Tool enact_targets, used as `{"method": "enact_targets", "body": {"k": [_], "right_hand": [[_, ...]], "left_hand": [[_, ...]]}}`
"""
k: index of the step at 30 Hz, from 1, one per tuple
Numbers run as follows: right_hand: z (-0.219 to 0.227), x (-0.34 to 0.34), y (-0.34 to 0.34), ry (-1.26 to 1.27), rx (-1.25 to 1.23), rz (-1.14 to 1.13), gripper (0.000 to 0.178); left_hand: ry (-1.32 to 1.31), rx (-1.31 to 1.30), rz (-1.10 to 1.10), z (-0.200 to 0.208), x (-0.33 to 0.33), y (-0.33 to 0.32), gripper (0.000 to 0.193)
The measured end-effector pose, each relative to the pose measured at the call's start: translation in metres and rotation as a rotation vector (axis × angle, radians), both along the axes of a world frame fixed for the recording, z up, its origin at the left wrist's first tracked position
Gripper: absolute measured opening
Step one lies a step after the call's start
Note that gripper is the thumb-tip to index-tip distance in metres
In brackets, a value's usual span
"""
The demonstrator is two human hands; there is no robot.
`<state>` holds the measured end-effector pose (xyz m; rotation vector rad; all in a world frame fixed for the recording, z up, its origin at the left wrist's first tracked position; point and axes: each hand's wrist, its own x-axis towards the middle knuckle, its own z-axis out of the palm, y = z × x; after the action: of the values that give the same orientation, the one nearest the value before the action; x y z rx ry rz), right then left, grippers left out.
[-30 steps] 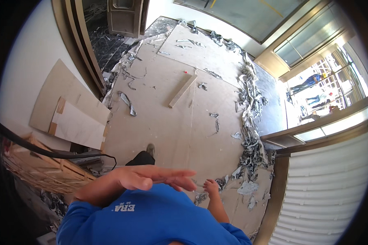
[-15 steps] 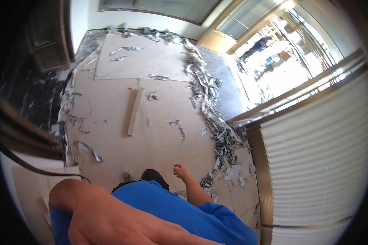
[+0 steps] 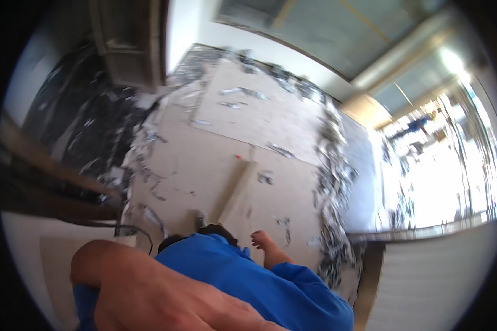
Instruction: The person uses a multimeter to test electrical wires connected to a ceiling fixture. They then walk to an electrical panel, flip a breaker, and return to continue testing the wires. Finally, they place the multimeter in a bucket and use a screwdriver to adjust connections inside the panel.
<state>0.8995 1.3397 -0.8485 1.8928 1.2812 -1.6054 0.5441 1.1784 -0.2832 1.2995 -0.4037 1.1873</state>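
Note:
My left hand is raised close at the lower edge, its back toward me and the wrist sharply bent. Its fingers run out of the picture, so their grip is hidden. My right hand hangs beside my blue shirt, fingers loosely bent and a little apart, with nothing visible in it. Ahead of my shoe, a long narrow tan strip lies on the floor boards. A small red object lies at its far end.
Tan protective boards cover the floor. Crumpled grey scraps line their right side, and more are scattered about. A dark cable curves at the left near a brown door frame. Beyond a bright opening at the right, a blurred person in blue is visible.
The view has swung left, shifting the room rightward, and I have moved forward, closer to the tan strip. My left hand stays raised; my right hand still hangs at my side.

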Motion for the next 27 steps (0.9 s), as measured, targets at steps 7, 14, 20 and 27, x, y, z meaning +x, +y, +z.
{"method": "enact_targets", "body": {"k": [7, 14, 20, 27], "right_hand": [[0.056, -0.258, 0.219, 0.362, 0.242, 0.183, 0.033], [0.056, -0.478, 0.288, 0.436, 0.281, 0.202, 0.036], [0.037, -0.574, 0.273, 0.222, 0.058, 0.580, 0.036], [0.002, -0.724, 0.321, 0.073, -0.044, 0.649, 0.027]], "left_hand": [[0.259, -0.197, 0.406, -0.050, -0.167, 0.019, 0.113], [0.529, -0.501, 0.731, -0.136, -0.330, 0.031, 0.110], [0.549, -0.514, 0.798, -0.120, -0.490, 0.055, 0.103], [0.662, -0.737, 1.001, -0.129, -0.639, 0.070, 0.089]]}}
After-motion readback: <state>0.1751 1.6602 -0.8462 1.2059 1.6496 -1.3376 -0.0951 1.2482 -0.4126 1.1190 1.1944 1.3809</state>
